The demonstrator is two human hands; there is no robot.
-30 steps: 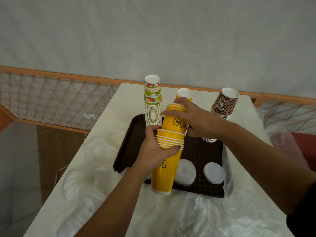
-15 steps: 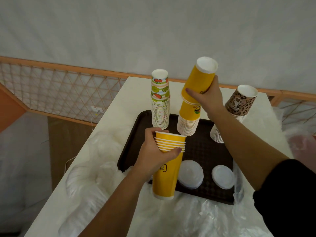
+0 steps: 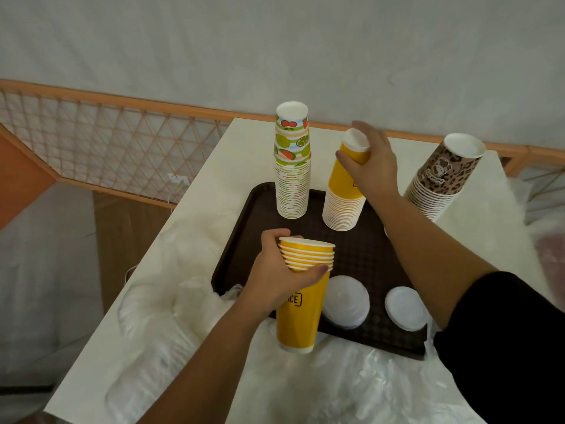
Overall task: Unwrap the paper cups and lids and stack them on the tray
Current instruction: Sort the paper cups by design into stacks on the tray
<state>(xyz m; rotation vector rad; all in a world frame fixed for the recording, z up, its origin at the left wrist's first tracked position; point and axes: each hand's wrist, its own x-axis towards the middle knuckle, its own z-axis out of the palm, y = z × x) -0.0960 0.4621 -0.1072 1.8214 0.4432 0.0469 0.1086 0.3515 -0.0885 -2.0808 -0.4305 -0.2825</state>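
Observation:
My left hand (image 3: 276, 280) grips a short stack of upright yellow cups (image 3: 301, 304) near its rims, held over the front edge of the dark brown tray (image 3: 238, 215). My right hand (image 3: 371, 165) holds an upside-down yellow cup (image 3: 345, 175) sitting on top of the inverted yellow stack (image 3: 342, 212) on the tray. A tall fruit-print cup stack (image 3: 292, 166) stands at the tray's back left. A leopard-print stack (image 3: 440, 182) leans at the right; its base is hidden behind my right arm. Two piles of white lids (image 3: 347, 304) (image 3: 406, 307) lie at the tray's front.
Crumpled clear plastic wrapping (image 3: 351, 390) covers the white table (image 3: 244, 139) in front of and left of the tray. A wooden lattice fence (image 3: 107, 142) runs behind the table, below a white wall. The table's left edge drops off to the floor.
My right hand lifted a yellow cup off the stack in my left hand, carried it up and back, and lowered it upside down onto the inverted yellow stack. My left hand stayed put.

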